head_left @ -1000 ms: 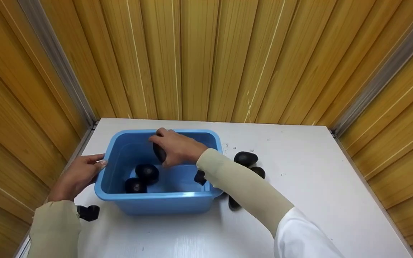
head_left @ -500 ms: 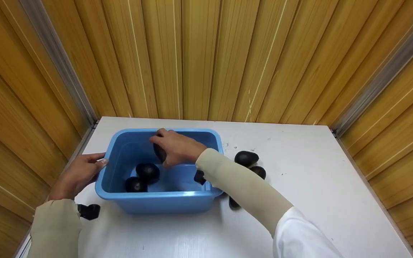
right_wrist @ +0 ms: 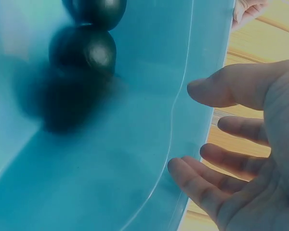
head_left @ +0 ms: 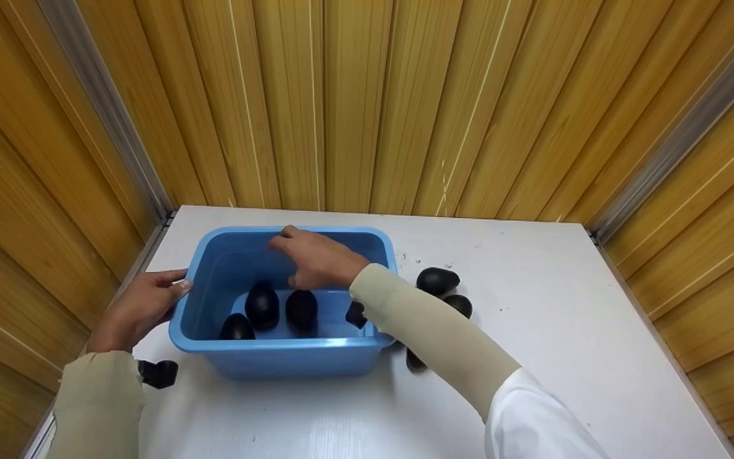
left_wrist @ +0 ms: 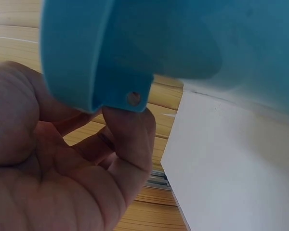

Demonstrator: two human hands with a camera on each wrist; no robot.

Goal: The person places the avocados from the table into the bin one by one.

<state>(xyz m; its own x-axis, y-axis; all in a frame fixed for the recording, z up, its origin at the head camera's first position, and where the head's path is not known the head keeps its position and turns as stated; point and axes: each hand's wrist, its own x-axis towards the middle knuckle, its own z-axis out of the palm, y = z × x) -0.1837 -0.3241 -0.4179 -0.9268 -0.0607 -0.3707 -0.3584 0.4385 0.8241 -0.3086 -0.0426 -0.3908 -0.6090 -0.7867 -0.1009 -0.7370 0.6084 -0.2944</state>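
A blue plastic tub (head_left: pixel 290 360) stands on the white table, with several dark avocados on its floor. My left hand (head_left: pixel 144 309) grips the tub's left rim; in the left wrist view its curled fingers (left_wrist: pixel 127 132) touch a small tab with a hole below the rim. Over the tub, my right hand (head_left: pixel 322 258) has its fingers spread and nothing in them. Just below it is one avocado (head_left: pixel 302 312), blurred in the right wrist view. Left of that are a second avocado (head_left: pixel 262 306) and a third avocado (head_left: pixel 237 327), partly hidden by the front rim.
Right of the tub, more avocados lie on the table: one at the back (head_left: pixel 437 280), others partly covered by my right forearm (head_left: pixel 431 338). Wood-patterned panels (head_left: pixel 354 108) enclose the table (head_left: pixel 564 319) at the back and both sides.
My right hand has let go of its avocado, which has dropped to the tub's floor. The other avocados in the tub have shifted slightly. My left hand stays on the rim.
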